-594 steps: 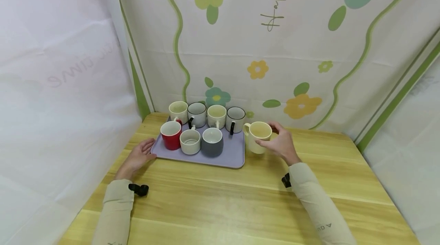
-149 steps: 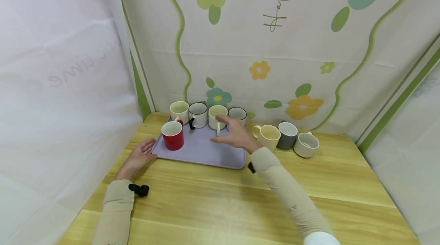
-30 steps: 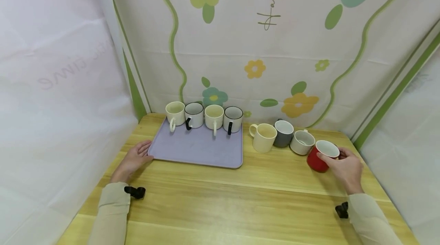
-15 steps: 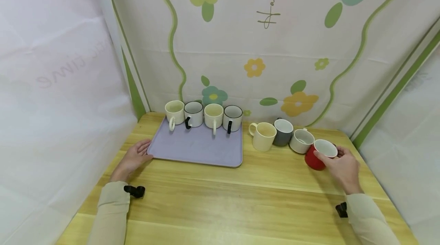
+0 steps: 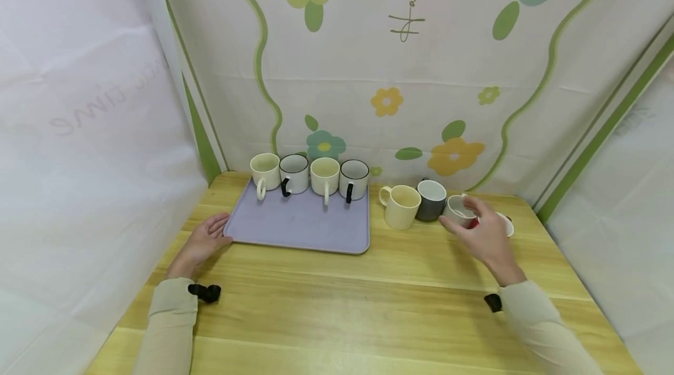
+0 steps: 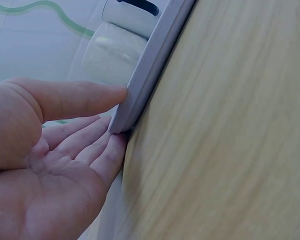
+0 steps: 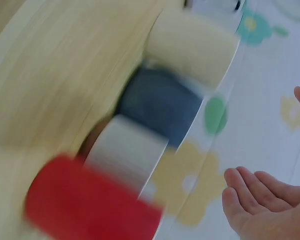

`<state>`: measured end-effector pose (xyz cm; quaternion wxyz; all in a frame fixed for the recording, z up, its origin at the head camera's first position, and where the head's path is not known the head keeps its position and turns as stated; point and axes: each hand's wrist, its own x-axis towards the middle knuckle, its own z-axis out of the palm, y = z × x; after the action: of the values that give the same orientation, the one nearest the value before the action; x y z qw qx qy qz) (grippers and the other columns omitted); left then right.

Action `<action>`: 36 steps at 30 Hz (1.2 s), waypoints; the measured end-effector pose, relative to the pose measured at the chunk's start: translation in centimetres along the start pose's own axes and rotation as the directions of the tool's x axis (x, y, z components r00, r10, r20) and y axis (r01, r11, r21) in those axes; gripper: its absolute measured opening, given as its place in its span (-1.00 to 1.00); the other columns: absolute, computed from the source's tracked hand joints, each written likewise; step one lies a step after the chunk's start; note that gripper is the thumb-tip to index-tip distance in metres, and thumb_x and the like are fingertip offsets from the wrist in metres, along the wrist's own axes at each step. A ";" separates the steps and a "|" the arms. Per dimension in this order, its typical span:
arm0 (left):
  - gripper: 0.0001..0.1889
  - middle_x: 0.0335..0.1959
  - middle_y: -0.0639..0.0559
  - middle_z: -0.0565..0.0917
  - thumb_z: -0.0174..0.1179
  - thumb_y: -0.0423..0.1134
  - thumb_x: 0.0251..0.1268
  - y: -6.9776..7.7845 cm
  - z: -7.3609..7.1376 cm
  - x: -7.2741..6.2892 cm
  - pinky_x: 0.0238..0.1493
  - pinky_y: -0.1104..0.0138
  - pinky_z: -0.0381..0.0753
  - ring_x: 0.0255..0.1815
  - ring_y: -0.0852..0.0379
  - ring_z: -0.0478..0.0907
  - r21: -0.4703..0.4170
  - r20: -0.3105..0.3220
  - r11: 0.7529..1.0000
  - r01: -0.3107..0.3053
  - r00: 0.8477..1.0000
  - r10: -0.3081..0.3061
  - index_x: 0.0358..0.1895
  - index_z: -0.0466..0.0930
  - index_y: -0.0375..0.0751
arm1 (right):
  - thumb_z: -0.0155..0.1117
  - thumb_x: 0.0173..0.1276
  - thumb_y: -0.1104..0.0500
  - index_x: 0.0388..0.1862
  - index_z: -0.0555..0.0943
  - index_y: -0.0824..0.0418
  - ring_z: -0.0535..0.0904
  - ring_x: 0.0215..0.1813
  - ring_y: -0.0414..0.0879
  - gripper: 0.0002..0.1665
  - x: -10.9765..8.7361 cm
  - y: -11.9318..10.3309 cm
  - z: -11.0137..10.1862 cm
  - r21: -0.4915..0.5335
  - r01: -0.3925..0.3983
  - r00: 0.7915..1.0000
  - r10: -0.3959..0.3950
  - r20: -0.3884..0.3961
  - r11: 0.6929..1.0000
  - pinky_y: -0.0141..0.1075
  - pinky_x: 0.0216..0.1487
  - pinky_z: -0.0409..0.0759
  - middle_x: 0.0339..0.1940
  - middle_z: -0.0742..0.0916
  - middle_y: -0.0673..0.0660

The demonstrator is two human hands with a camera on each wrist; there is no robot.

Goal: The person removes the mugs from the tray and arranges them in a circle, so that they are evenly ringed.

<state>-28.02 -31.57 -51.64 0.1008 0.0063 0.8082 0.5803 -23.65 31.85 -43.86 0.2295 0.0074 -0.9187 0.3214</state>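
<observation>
My left hand [image 5: 204, 240] rests against the front left corner of a lavender tray [image 5: 300, 226]; in the left wrist view its thumb and straight fingers touch the rim. My right hand [image 5: 487, 239], fingers apart and holding nothing, hovers over the right-hand row of cups. It partly hides a red mug [image 7: 90, 200] and a short off-white ribbed cup [image 5: 457, 210]. To their left stand a dark grey mug [image 5: 431, 204] and a cream mug [image 5: 402, 209] with its handle to the left. All four vessels stand upright on the table.
Along the tray's back edge stand two cream mugs [image 5: 265, 171] and two white mugs [image 5: 354, 179] with black rims and handles. A flowered curtain [image 5: 337, 65] hangs close behind, with white cloth sides at left and right. Bare wood table [image 5: 337, 310] lies in front.
The right hand has let go of the red mug, set down at the row's right end, and moved left. Over the longer span, several mugs went from tray to table. The left hand stays put.
</observation>
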 end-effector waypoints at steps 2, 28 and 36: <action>-0.17 0.72 -0.44 -0.02 0.13 -0.46 0.57 0.0 0.0 -0.1 0.71 -0.12 0.12 0.75 -0.37 -0.06 0.004 0.000 1.000 0.001 1.000 -0.001 0.71 -0.17 -0.42 | 0.65 0.22 -0.14 0.34 0.58 0.32 0.69 0.23 0.29 -0.14 0.2 -1.2 1.6 0.038 0.056 0.998 -0.058 0.040 0.998 0.11 0.22 0.63 0.24 0.74 0.39; -0.16 0.73 -0.42 -0.02 0.14 -0.45 0.57 -0.4 0.1 -0.5 0.71 -0.11 0.15 0.76 -0.35 -0.06 0.007 0.002 1.000 0.013 1.000 -0.013 0.72 -0.18 -0.39 | 0.49 0.38 -0.20 0.38 0.61 0.27 0.71 0.29 0.12 -0.22 5.2 -11.1 18.1 0.275 -0.146 0.917 0.025 0.399 0.950 -0.01 0.37 0.72 0.25 0.76 0.22; -0.16 0.73 -0.44 -0.03 0.13 -0.45 0.57 -0.1 0.0 -0.1 0.71 -0.14 0.13 0.75 -0.38 -0.07 0.007 0.004 1.000 -0.003 1.000 0.003 0.72 -0.19 -0.40 | 0.35 0.47 -0.30 0.27 0.70 0.19 0.72 0.22 0.03 -0.31 6.7 -10.9 20.3 0.307 -0.272 0.912 0.142 0.385 0.912 -0.09 0.24 0.75 0.19 0.81 0.17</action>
<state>-27.88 -31.58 -51.71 0.1018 0.0089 0.8099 0.5775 -36.35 12.09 -48.55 0.0192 0.0075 -0.8673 0.4974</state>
